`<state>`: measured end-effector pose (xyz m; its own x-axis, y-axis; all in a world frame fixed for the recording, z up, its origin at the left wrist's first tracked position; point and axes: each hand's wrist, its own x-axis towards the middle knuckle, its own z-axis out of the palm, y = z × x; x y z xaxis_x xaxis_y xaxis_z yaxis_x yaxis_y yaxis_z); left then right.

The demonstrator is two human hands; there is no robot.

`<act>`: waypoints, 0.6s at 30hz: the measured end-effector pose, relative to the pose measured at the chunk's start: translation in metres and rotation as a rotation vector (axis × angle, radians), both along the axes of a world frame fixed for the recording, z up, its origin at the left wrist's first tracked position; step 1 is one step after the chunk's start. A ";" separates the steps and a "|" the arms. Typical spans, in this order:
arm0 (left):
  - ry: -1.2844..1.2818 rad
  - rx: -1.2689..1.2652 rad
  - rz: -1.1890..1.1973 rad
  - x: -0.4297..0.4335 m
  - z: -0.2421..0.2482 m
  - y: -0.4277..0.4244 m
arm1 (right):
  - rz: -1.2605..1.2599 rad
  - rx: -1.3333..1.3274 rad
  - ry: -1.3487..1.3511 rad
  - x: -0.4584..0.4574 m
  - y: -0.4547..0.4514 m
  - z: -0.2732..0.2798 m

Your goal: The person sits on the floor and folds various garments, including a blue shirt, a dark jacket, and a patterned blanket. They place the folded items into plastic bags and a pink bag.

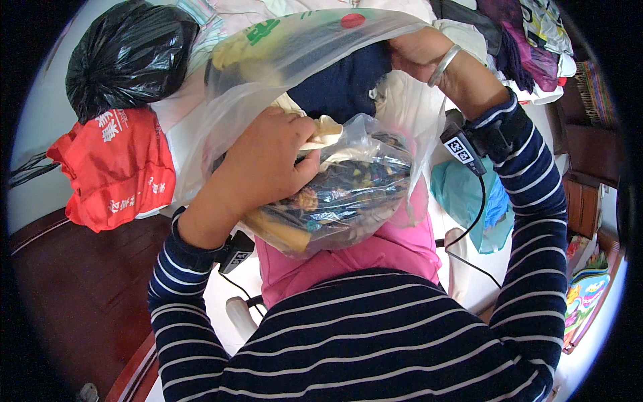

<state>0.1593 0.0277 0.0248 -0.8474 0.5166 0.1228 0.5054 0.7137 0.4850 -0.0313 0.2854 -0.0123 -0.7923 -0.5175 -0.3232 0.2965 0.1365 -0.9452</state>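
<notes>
A large clear plastic bag (301, 45) with green print and a red dot lies over my lap, its mouth spread wide. Cream cloth (329, 131) is pinched in my left hand (274, 156), which reaches into the mouth. My right hand (419, 55), with a silver bangle at its wrist, grips the bag's upper right rim; its fingertips are hidden. Between the hands, navy cloth (334, 83) shows inside the bag. Nearer to me, a clear bundle of dark patterned fabric (346, 186) bulges over my pink trousers (361, 251).
A tied black plastic bag (130, 55) and a red printed bag (118, 171) sit at the left. Folded clothes (517, 40) are piled at the far right. A teal plastic bag (467, 201) is below my right forearm. Cables (474, 221) run from the wrist devices.
</notes>
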 end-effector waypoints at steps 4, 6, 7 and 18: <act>-0.002 0.000 0.006 -0.001 0.001 0.001 | 0.069 -0.178 -0.145 0.018 -0.017 0.032; 0.000 -0.008 0.007 -0.002 0.003 0.002 | 0.107 -0.261 -0.207 0.023 -0.023 0.044; -0.001 -0.011 0.005 -0.002 0.004 0.002 | 0.097 -0.276 -0.246 0.025 -0.025 0.048; 0.214 -0.147 0.030 -0.008 -0.018 -0.005 | -0.080 -0.034 -0.396 0.036 0.024 0.075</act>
<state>0.1509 0.0230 0.0067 -0.8255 0.5169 0.2265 0.5627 0.7850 0.2592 0.0042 0.3096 0.0629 -0.6480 -0.4753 -0.5951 0.6470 0.0686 -0.7594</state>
